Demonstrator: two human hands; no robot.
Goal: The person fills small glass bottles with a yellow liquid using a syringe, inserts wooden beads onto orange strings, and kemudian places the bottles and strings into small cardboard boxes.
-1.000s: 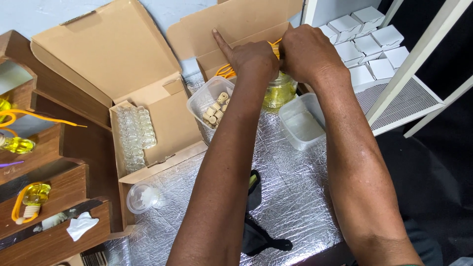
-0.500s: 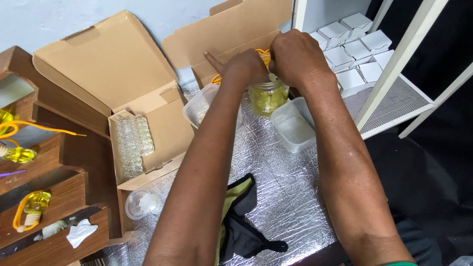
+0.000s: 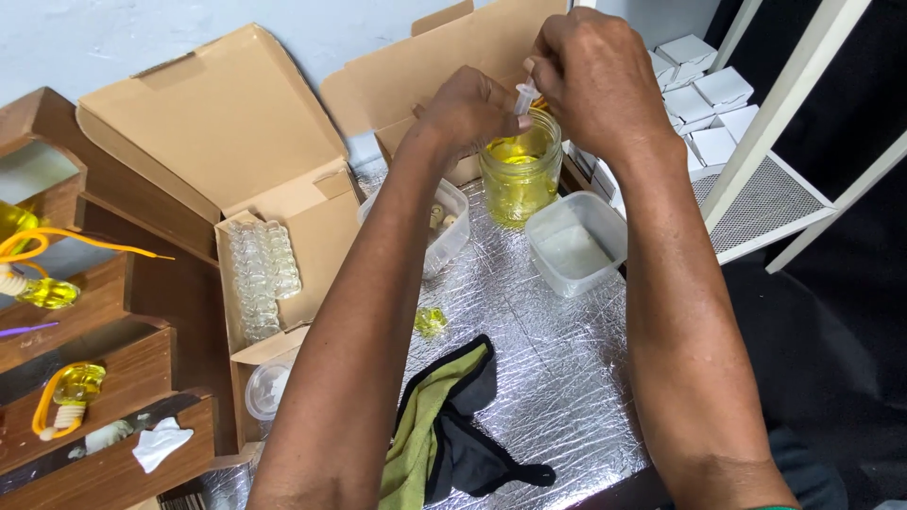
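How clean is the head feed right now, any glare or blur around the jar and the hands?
Head view: even, soft light; the crinkled foil mat glints in patches without washing out. The glass jar of yellow liquid is sharp. The left hand and right hand show only slight softness around the syringe. Straight edges bow near the frame borders.

open tan cartons [image 3: 227,142] left, white boxes [image 3: 704,90] right

Glass jar [image 3: 519,170]: clear, glossy. Surface [image 3: 557,378]: crinkled, shiny metallic foil. Boxes [image 3: 227,132]: matt brown cardboard. Tub [image 3: 576,246]: translucent plastic. Cloth [image 3: 444,425]: soft, matt. Shelf [image 3: 94,359]: dark wood.
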